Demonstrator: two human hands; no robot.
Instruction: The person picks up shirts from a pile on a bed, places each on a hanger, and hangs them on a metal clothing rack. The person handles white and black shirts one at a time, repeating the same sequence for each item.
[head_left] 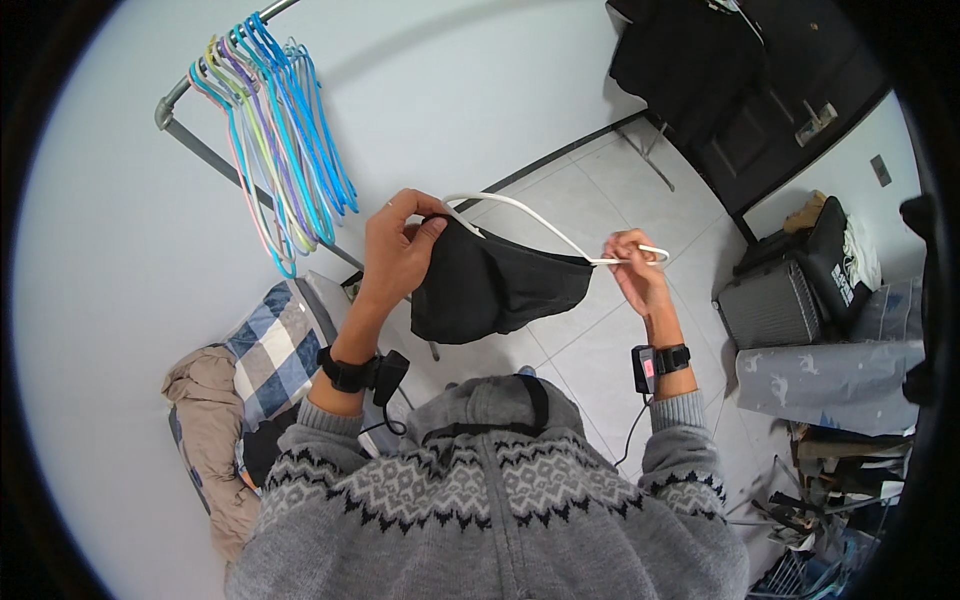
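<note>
My left hand point(398, 248) pinches the top edge of a black garment point(492, 288) against one end of a white hanger point(540, 222). My right hand point(634, 268) pinches the hanger's other end, fingers closed on the wire. The garment hangs between both hands, above the tiled floor point(600, 200). Coloured hangers point(285, 140) hang on a rail point(200, 150) to my left, well apart.

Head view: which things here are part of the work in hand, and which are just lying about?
In hand:
left hand
right hand
white hanger
black garment

Lying about:
coloured hangers on the rail
checked cloth
grey suitcase
</note>
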